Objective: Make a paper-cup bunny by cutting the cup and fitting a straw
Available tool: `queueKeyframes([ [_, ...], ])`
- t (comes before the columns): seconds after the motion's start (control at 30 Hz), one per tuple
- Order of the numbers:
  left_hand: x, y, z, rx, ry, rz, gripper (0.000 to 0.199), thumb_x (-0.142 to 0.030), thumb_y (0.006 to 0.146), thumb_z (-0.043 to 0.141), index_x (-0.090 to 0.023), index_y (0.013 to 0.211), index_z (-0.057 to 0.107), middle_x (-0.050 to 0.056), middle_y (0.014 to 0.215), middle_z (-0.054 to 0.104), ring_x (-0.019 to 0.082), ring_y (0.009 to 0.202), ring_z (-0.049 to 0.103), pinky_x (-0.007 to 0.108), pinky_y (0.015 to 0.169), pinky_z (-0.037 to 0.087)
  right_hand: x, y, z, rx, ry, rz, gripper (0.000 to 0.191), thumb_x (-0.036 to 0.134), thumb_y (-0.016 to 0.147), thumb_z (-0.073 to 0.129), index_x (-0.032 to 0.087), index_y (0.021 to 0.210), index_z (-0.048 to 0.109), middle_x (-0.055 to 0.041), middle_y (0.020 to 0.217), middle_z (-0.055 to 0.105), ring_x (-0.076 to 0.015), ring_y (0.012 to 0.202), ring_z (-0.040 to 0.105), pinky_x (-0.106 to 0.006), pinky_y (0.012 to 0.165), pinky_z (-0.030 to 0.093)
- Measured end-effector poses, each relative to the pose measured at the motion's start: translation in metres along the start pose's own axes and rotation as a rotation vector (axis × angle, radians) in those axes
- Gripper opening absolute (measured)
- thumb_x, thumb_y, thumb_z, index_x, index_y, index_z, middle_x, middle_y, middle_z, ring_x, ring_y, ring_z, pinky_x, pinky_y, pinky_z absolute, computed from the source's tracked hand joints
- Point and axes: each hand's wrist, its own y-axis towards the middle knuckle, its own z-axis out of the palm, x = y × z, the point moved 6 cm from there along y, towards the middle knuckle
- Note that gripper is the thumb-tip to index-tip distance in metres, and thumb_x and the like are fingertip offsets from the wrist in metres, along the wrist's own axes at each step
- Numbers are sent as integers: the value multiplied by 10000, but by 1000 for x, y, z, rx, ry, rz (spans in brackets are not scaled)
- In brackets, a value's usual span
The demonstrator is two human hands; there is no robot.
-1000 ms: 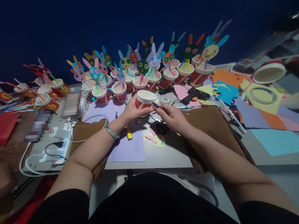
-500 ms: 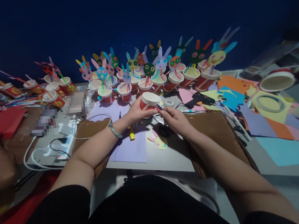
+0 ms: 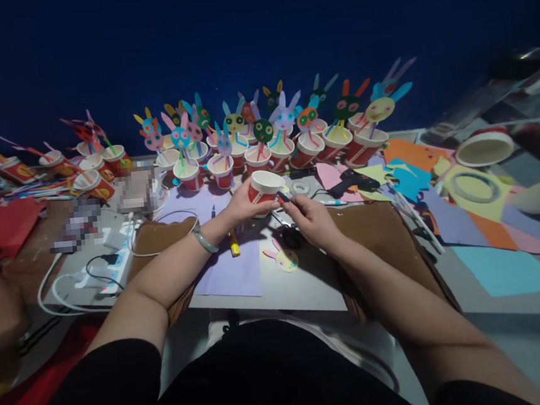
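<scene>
Your left hand [image 3: 242, 203] is gripping a red paper cup [image 3: 262, 187], fingers wrapped round its wall and holding it tilted above the middle of the surface [image 3: 277, 284]. Your right hand [image 3: 310, 219] is pinching closed on a small dark tool [image 3: 283, 196] whose tip is touching the cup's side just below the rim; what the tool is cannot be told.

You are working on the cup wall, so keep the left grip firm but light, since a thin cup is likely to buckle if squeezed. Steady the right wrist near the surface and press the tip squarely, not at a slant, to keep it from skidding.

A yellow rabbit face [image 3: 284, 258] cut from paper is lying flat below your right hand, near the scissors [image 3: 287, 231]. A glue gun [image 3: 354, 181] is resting to the right, apart from both hands. Rows of finished rabbit cups [image 3: 265, 143] are standing behind.
</scene>
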Motion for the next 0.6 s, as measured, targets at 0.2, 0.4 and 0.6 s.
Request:
queueKeyframes([
  [0.2,-3,0,-3,-36,-11,41,975,-800,511,937,-170,1164,579,117,1130,751,252,1038,707,379,949,561,4,-6,-3,-122,-353,-107,306,507,977,511,247,815,503,11,613,442,-164,588,366,-314,607,246],
  [0.4,-5,1,-1,6,-36,50,971,-820,531,917,-169,1166,578,118,1109,739,245,1006,700,378,936,551,6,-5,2,-66,-125,-139,365,560,998,519,249,808,508,21,629,471,-153,614,408,-298,614,325],
  [0.6,-1,1,-2,-29,-75,29,998,-868,526,884,-145,1156,609,176,1165,746,287,1066,718,414,979,566,-8,-6,21,223,520,292,597,812,826,700,257,776,485,107,528,305,-74,462,204,-245,459,180],
])
